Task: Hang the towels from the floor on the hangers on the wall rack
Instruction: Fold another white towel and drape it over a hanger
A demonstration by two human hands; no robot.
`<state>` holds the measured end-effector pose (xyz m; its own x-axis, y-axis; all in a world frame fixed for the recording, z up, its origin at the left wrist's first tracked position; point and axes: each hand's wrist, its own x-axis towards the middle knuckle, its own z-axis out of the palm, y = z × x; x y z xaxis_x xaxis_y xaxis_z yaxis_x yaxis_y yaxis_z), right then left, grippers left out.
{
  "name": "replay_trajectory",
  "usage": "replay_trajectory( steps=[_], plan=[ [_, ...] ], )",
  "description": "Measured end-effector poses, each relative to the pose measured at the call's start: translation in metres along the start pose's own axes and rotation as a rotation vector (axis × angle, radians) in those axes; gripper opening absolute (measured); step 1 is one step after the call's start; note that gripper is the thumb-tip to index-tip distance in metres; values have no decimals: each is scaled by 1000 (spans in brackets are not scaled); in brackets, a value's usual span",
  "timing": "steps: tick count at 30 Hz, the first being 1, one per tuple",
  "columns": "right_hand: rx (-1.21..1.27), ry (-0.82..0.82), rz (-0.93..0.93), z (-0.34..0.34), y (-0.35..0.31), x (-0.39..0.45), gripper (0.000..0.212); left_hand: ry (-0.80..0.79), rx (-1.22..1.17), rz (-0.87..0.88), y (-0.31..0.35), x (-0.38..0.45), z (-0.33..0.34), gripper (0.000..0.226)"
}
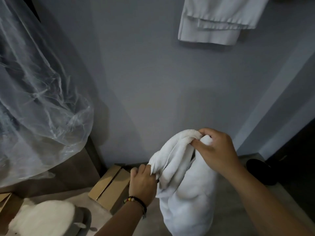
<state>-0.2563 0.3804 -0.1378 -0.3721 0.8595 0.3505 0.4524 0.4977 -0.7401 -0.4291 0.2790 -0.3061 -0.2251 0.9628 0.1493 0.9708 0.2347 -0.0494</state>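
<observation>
Below the grey wall, low in the head view: 1 white towel (185, 184), bunched, lifted off the floor and held between both hands.

Right hand (216, 147): grip closed, fingers and thumb pinching a fold at the towel's top edge. Left hand (143, 183): grip closed, fingers curled round a lower fold on the towel's left side; beaded bracelet (135, 200) at the wrist.

Step in hand, as judged: sorting the folds to find an edge, ahead of carrying the towel up to a hanger. Next move calls for spreading the cloth along 1 edge with the hands drawn apart, then raising it toward the rack.

Other items: 1 pale cloth (216, 21) already hanging at the top, against the wall. 1 white heap (42, 217) at lower left, likely another towel, though too blurred to confirm. 1 cardboard box (110, 186) on the floor just beside the left hand. Clear plastic sheeting (39, 92) draped at left.

Hidden or unclear: rack and hangers lie above the frame edge; the hanging cloth's support is cut off. The towel's lower end runs out of view. 1 dark object (259, 171) at right cannot be identified.
</observation>
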Motion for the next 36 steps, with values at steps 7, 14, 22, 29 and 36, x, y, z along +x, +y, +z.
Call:
replay_trajectory(
  steps=[7, 14, 22, 29, 36],
  plan=[
    [92, -5, -38, -16, 4, -1, 16, 171, -185, -99, 16, 28, -9, 11],
    [104, 86, -34, -33, 7, 12, 12, 308, -385, 113, 7, 41, -21, 10],
    [-206, -77, 174, -18, 103, 45, 22, 357, -398, 151, -65, 50, -55, 31],
    [-281, 0, 260, -6, 169, 62, 23, 104, -600, -10, -105, 84, -84, 38],
    [-373, 133, 393, -39, 196, 83, 24, -217, -529, -498, -154, 86, -49, 59]
  ],
)
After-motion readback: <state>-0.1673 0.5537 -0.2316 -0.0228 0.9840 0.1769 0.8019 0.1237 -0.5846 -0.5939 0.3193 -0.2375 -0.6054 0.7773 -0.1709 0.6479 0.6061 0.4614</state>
